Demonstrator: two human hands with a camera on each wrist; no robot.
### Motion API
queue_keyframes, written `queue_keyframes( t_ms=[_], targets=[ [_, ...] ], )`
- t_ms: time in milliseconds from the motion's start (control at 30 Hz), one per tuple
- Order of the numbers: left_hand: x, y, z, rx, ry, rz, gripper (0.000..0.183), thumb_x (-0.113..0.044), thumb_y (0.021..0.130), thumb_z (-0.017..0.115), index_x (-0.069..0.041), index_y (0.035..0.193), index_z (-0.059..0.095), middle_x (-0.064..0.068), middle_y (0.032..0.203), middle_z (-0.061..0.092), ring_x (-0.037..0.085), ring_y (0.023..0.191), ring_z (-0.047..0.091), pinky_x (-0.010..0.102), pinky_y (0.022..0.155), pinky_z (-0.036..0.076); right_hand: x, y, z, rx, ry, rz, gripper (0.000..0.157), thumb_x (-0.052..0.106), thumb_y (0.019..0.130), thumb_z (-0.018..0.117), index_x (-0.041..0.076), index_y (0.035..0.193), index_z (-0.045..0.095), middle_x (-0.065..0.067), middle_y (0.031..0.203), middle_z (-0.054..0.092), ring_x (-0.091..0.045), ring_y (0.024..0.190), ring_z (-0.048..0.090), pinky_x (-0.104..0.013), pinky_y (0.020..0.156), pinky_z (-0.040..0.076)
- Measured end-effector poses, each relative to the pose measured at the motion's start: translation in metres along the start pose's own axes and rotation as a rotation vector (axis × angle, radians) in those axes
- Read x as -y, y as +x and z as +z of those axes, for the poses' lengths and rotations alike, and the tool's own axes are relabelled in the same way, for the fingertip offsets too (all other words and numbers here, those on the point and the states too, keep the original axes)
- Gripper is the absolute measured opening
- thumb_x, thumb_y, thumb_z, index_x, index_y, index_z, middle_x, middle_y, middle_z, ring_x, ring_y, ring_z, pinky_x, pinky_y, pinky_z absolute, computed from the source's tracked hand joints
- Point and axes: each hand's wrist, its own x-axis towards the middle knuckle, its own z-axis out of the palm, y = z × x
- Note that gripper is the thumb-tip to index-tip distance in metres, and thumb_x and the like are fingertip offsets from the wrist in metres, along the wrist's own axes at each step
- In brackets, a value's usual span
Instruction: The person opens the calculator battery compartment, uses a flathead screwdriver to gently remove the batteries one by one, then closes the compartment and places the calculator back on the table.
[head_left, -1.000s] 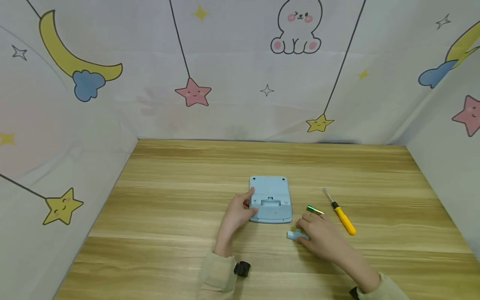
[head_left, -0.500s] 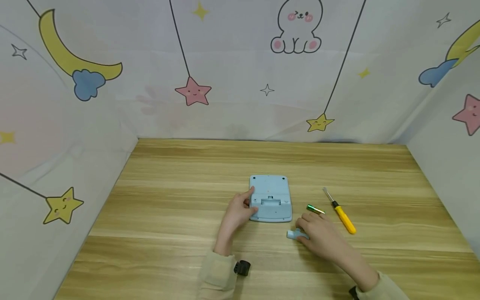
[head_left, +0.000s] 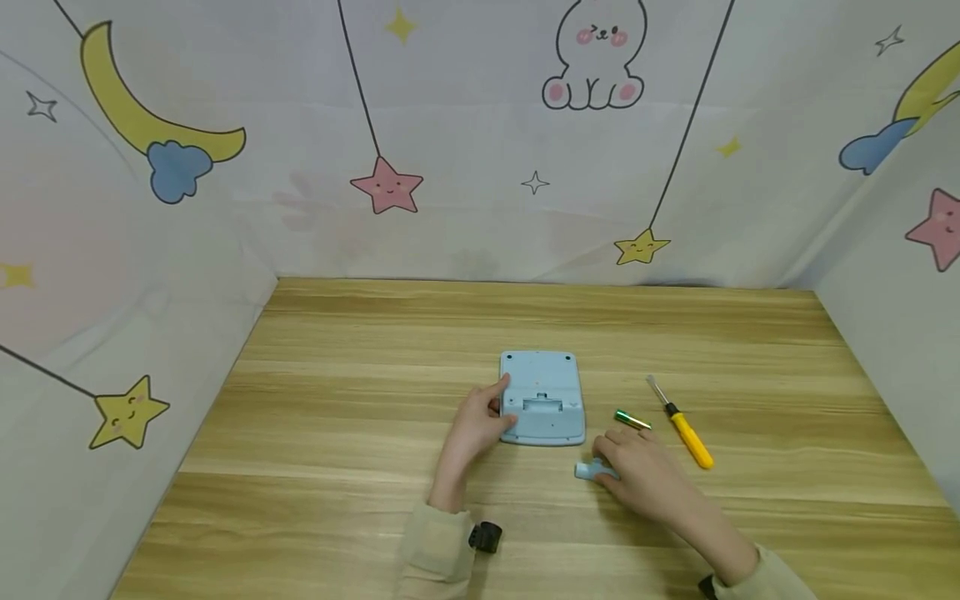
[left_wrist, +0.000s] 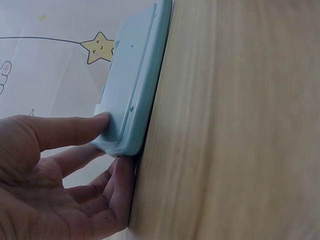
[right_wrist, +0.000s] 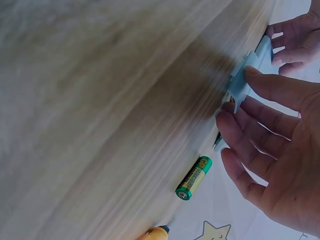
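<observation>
A light blue calculator (head_left: 542, 375) lies with its back up on the table, its battery slot (head_left: 542, 406) uncovered. My left hand (head_left: 474, 421) grips its left edge: in the left wrist view the thumb presses the back of the casing (left_wrist: 130, 75) while the fingers sit at the edge by the tabletop. To the lower right, my right hand (head_left: 645, 471) pinches a small light blue battery cover (head_left: 588, 471) between thumb and fingers, low over the wood. A green and gold battery (head_left: 632, 418) lies just beyond the right hand's knuckles; its label shows in the right wrist view.
A screwdriver (head_left: 686, 433) with a yellow handle lies on the table right of the right hand, tip pointing away. The wooden table (head_left: 360, 333) ends at white curtains (head_left: 465, 225) printed with stars and moons at the back and both sides.
</observation>
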Motion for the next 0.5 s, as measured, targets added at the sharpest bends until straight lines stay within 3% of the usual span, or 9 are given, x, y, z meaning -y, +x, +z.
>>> queue_keyframes(
  t_ms=[267, 500],
  targets=[
    [0.0003, 0.0000, -0.0002, 0.002, 0.000, 0.004, 0.063, 0.000, 0.082, 0.069, -0.004, 0.140, 0.047, 0.016, 0.093, 0.048, 0.018, 0.078, 0.043, 0.022, 0.063, 0.038, 0.0004, 0.0008, -0.0005, 0.045, 0.050, 0.038, 0.026, 0.027, 0.075, 0.080, 0.021, 0.080, 0.055, 0.013, 0.074, 0.054, -0.004, 0.070, 0.043, -0.032, 0.073, 0.040],
    [-0.0004, 0.0005, 0.0002, -0.005, 0.004, -0.002, 0.063, 0.000, 0.082, 0.070, -0.005, 0.140, 0.048, 0.016, 0.094, 0.049, 0.018, 0.078, 0.044, 0.022, 0.064, 0.039, 0.0005, -0.0004, -0.0015, 0.045, 0.071, 0.048, 0.024, 0.022, 0.076, 0.080, 0.019, 0.085, 0.058, 0.011, 0.079, 0.059, -0.005, 0.075, 0.048, -0.035, 0.075, 0.044]
  ],
)
